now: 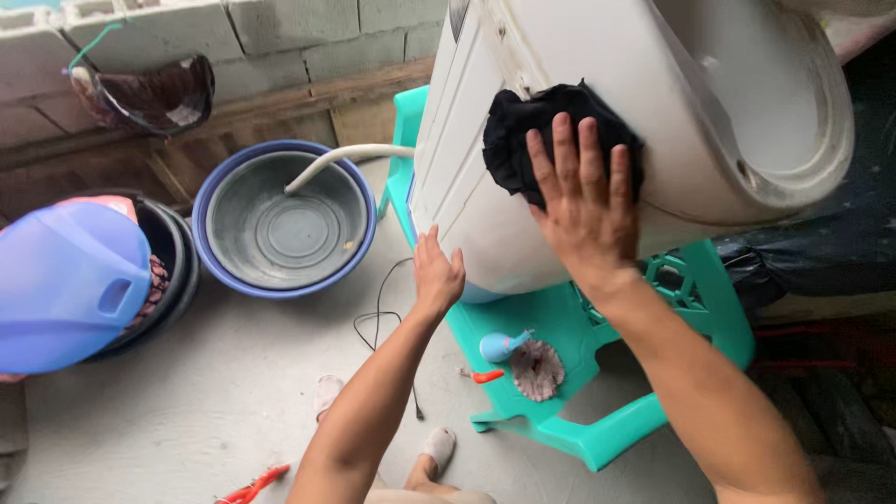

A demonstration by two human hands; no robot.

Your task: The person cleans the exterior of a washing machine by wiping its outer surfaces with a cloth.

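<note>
A white washing machine [560, 112] leans tilted on a teal plastic stool [569, 336]. My right hand [583, 201] presses flat, fingers spread, on a black cloth [523, 131] against the machine's upper side near its rim. My left hand [437, 271] rests with fingers apart against the machine's lower side panel, holding nothing. A white hose [336, 161] runs from the machine into a blue basin [285, 219].
A large blue plastic jug [70, 285] lies over dark stacked tubs at left. On the stool sit a small blue bottle [499, 345], a round scrubber [537, 369] and an orange-handled tool [485, 376]. A black cord [378, 322] trails on the concrete floor. Red pliers [252, 485] lie near my feet.
</note>
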